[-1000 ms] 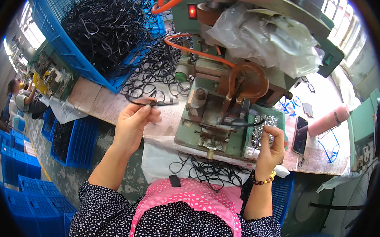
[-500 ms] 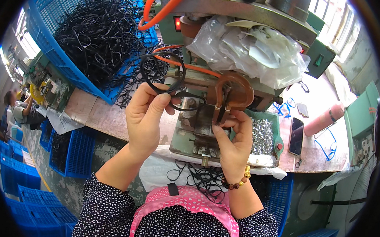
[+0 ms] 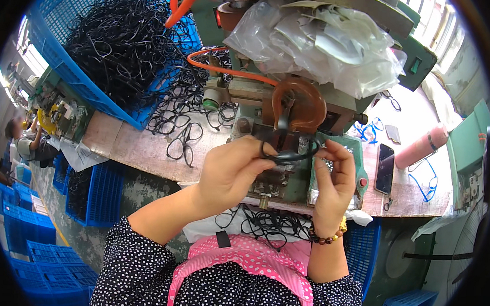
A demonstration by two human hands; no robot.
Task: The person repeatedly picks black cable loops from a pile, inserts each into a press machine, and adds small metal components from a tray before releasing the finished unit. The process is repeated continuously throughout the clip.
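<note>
A black eyeglass frame (image 3: 289, 157) is held level in front of the machine's amber U-shaped guard (image 3: 315, 120). My left hand (image 3: 228, 175) pinches its left side between thumb and fingers. At the frame's right end, my right hand (image 3: 333, 189) has its thumb and curled fingertips against the rim; whether a small part is also between them cannot be seen. Just beyond my hands stands the green and metal bench machine (image 3: 248, 90). Partly behind my right hand is a green tray (image 3: 363, 169) of small shiny parts. More black frames (image 3: 272, 224) lie in my lap.
A blue crate (image 3: 76, 82) heaped with black frames stands at the back left, with loose frames (image 3: 182, 142) beside it. Clear plastic bags (image 3: 321, 44) hang on the machine. At right are a phone (image 3: 385, 169), a pink bottle (image 3: 422, 145) and blue frames (image 3: 430, 188).
My left hand has moved right and down, bringing the eyeglass frame before the machine. My right hand has drawn back from under the guard, rightward to the frame's end. The view has shifted slightly.
</note>
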